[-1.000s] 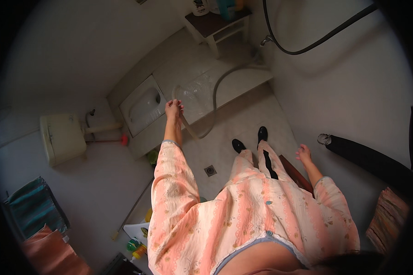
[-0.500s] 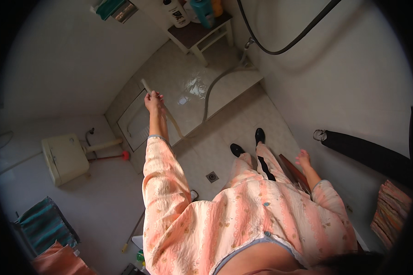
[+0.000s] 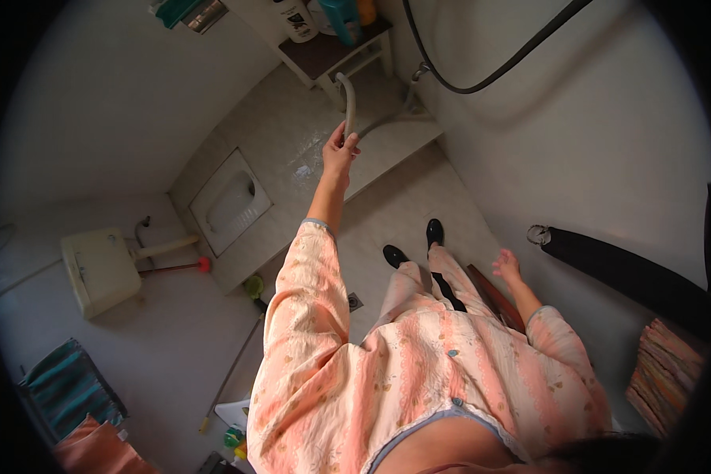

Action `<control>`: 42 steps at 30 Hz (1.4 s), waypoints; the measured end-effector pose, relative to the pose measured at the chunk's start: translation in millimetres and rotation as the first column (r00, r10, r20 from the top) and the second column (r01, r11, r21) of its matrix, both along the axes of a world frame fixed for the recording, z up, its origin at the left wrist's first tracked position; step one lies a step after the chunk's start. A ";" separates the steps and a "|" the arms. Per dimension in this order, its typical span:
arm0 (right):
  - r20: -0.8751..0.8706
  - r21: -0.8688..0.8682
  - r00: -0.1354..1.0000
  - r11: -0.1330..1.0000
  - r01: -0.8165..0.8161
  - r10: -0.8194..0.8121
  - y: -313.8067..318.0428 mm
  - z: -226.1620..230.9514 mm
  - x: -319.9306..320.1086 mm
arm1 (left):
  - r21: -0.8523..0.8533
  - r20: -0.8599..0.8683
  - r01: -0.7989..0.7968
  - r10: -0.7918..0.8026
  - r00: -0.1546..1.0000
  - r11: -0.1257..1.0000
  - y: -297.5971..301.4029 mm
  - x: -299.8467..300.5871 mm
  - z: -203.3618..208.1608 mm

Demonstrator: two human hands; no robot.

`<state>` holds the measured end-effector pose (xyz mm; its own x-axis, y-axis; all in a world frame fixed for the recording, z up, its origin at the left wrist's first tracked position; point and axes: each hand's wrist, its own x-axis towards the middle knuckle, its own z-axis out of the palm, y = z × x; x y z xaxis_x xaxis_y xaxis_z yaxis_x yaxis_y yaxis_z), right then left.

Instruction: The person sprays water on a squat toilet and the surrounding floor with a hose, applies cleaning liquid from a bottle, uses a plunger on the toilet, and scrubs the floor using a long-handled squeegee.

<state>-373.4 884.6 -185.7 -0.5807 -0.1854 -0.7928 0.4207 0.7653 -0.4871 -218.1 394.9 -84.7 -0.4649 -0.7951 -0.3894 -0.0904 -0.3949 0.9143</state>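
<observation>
My left hand (image 3: 340, 152) reaches forward, its fingers wrapped around a pale, flexible hose (image 3: 348, 96). The hose's end rises past the fingers and curves toward the small stool; more of it seems to run behind the hand toward the wall tap (image 3: 419, 72). Hanging out at my right side, my right hand (image 3: 509, 267) holds nothing, and its fingers are apart. A squat toilet (image 3: 249, 217) lies in the raised tiled platform, left of my left hand. The tiles beside it look wet and shiny.
Bottles (image 3: 296, 20) stand on the small stool (image 3: 316, 57) at the platform's back. On the left wall are a cream cistern (image 3: 101, 272) and a red-ended pipe (image 3: 178, 267). The platform's step edge (image 3: 391, 170) crosses ahead of my shoes. A long black thing (image 3: 616, 265) is at right.
My left hand has swung right with the hose, from over the squat toilet toward the stool. The toilet is now uncovered to view. My right hand stays at my side.
</observation>
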 end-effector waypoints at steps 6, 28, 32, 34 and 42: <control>0.019 -0.009 0.998 0.998 0.054 -0.054 18.4 15.1 -3.3 | 0.010 -0.055 -0.007 0.008 0.998 1.000 31.6 -79.5 -4.3; 0.019 0.011 0.998 0.998 -0.056 0.056 4.9 19.0 -29.8 | 0.388 0.159 -0.388 0.353 0.922 0.836 65.5 -2.8 -69.5; 0.020 -0.002 0.997 0.997 -0.078 0.078 -24.4 41.0 -19.5 | 0.372 0.146 -0.355 0.324 0.935 0.858 98.5 -7.1 -48.0; 0.129 -0.100 0.967 0.973 -0.208 0.220 -89.5 93.4 2.0 | 0.311 0.099 -0.305 0.288 0.952 0.900 113.4 1.2 -45.9; -0.002 -0.523 0.953 0.812 -0.259 0.302 -277.3 102.2 19.3 | -0.019 0.031 -0.100 0.101 0.994 0.995 197.6 -31.1 -47.4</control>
<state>-354.1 607.3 -83.5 -0.3818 -0.7216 -0.5775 0.2790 0.5057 -0.8163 -249.3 592.5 -132.2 -0.3700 -0.8438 -0.3887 -0.0803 -0.3877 0.9183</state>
